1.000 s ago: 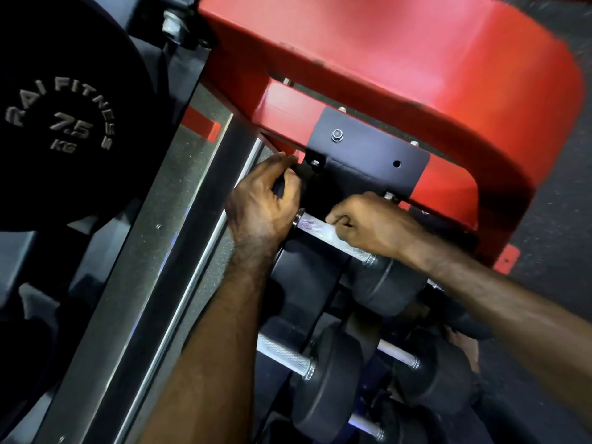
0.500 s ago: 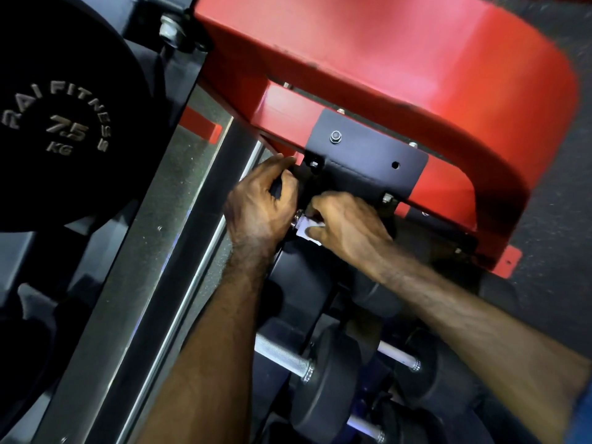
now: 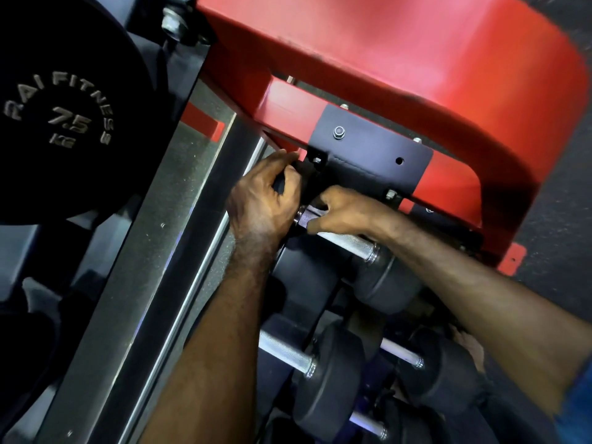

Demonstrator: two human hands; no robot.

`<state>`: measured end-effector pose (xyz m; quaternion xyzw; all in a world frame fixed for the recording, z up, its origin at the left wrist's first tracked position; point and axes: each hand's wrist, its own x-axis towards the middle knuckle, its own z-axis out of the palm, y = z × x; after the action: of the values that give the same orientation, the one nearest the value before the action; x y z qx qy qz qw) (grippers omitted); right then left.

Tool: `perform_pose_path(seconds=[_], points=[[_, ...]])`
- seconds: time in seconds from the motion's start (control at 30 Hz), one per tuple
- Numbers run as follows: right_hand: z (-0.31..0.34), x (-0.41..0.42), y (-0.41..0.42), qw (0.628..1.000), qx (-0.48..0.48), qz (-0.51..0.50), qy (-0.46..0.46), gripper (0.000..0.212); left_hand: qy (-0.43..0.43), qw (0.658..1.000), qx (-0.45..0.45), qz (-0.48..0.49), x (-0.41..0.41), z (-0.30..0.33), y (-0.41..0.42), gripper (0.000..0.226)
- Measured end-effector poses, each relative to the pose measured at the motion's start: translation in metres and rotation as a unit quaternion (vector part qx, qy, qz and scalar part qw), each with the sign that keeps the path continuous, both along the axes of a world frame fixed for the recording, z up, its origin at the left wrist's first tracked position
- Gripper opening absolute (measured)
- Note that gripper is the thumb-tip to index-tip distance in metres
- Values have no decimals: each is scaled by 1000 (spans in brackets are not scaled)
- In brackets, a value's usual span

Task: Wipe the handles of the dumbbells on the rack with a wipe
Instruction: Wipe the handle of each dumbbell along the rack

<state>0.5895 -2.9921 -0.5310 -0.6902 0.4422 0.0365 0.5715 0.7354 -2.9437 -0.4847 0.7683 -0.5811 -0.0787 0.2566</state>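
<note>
we look down the red steel frame [image 3: 400, 52] of the dumbbell rack, with a black bolted bracket plate [image 3: 371, 155] at its underside. the top black rubber-headed dumbbell's knurled silver handle [image 3: 349, 240] lies directly beneath that bracket and runs down to the right into its round head [image 3: 384, 283]. our left hand [image 3: 262, 203] curls its fingers round the dark head at the handle's upper-left end, gripping it. our right hand [image 3: 342, 211] sits closed over the upper stretch of the handle, fingers curled round the bar. a small pale patch [image 3: 312, 210] shows under the right fingers beside the metal collar; we cannot tell whether that is the wipe or bare metal. below, two further black dumbbells with silver handles [image 3: 285, 350] [image 3: 402, 352] lie on lower tiers, and the end of another handle [image 3: 368, 424] shows near the bottom edge. to the left, a black round weight marked "rai fitness 7.5 kg" [image 3: 61, 116] sits at the upper-left corner, apart from both hands, and a grey metal upright [image 3: 128, 299] runs diagonally between it and our left forearm. dark speckled flooring [image 3: 563, 187] shows on the right.
</note>
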Motion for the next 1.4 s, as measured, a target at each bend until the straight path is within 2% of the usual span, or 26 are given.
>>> perform_pose_path(seconds=[0.1, 0.37, 0.5, 0.6, 0.73, 0.97, 1.1, 1.2, 1.3, 1.4], points=[[-10, -6, 0, 996, 80, 32, 32, 56, 2, 1000, 0, -3, 1, -1, 0, 33], [-17, 23, 12, 998, 66, -7, 11, 30, 0, 1000, 0, -6, 1, -2, -1, 34], [-20, 4, 15, 998, 43, 27, 37, 16, -10, 1000, 0, -1, 2, -1, 0, 33], [-18, 6, 12, 998, 35, 28, 37, 18, -27, 1000, 5, 3, 1, 0, 0, 33], [-14, 29, 8, 998, 53, -14, -17, 17, -8, 1000, 9, 3, 2, -2, -1, 35], [-19, -15, 10, 990, 23, 99, 98, 20, -10, 1000, 5, 2, 1, 0, -1, 34], [-11, 4, 2, 996, 35, 54, 66, 22, -3, 1000, 7, 3, 0, 0, 0, 34], [-14, 1, 4, 994, 39, 75, 76, 18, 8, 1000, 7, 3, 0, 0, 0, 33], [-16, -14, 5, 979, -16, 146, 144, 28, 12, 1000, 2, 6, 0, 0, 0, 33], [-14, -10, 2, 980, -23, 143, 135, 39, 11, 1000, -2, 5, 0, 0, 0, 33]])
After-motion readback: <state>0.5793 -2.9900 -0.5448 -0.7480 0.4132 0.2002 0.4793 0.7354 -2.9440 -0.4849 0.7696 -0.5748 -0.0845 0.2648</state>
